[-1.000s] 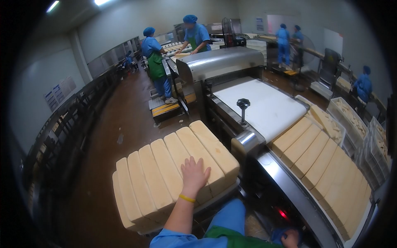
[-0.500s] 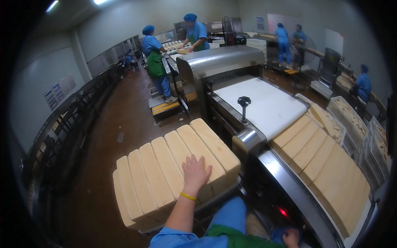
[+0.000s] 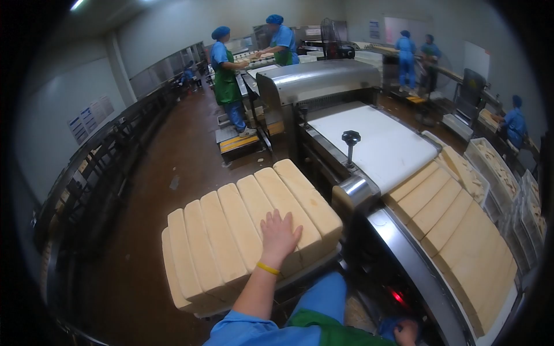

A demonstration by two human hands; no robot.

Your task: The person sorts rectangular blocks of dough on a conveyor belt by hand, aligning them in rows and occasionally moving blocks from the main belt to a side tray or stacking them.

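Note:
My left hand (image 3: 280,235), a yellow band at its wrist, lies flat with fingers spread on top of a row of long cream-coloured blocks (image 3: 231,222). These blocks stand side by side on a white tray (image 3: 300,272), mostly hidden beneath them. At the bottom edge, my right hand (image 3: 407,332) is partly cut off and low beside the machine. Its fingers look curled, and what they hold, if anything, is hidden. More cream-coloured slabs (image 3: 461,242) lie in a row on the sloping surface at the right, apart from both hands.
Ahead stands a steel machine (image 3: 326,78) with a white belt (image 3: 372,138) and a black knob (image 3: 350,138). White crates (image 3: 490,167) are stacked at the right. Two co-workers (image 3: 228,81) face each other over a table behind, near a yellow-striped step (image 3: 238,143). Dark racks run along the left.
The whole view has shifted slightly, so blocks and machine appear further right. My left hand stays flat on the blocks. In the background, the co-workers' arms have moved.

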